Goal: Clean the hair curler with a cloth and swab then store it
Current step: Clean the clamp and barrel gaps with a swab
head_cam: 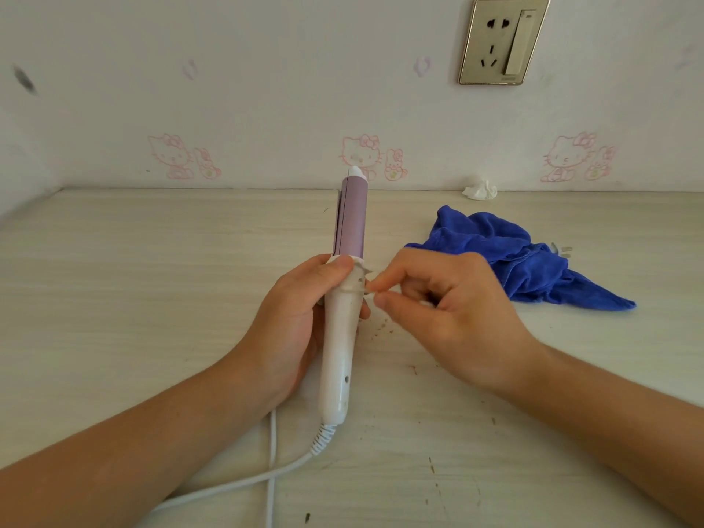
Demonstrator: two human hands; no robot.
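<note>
The hair curler (341,337) has a white handle and a lilac barrel that points away from me. My left hand (293,318) is wrapped around the handle and holds it above the table. My right hand (442,310) pinches a thin swab between thumb and forefinger; its tip touches the white collar between handle and barrel. Most of the swab is hidden by the fingers. The blue cloth (518,257) lies crumpled on the table to the right of both hands.
The curler's white cord (266,470) trails over the pale wooden table (152,261) toward me. A crumpled white tissue (480,190) lies by the wall. A wall socket with a switch (503,40) is at the upper right. Dark specks dot the table.
</note>
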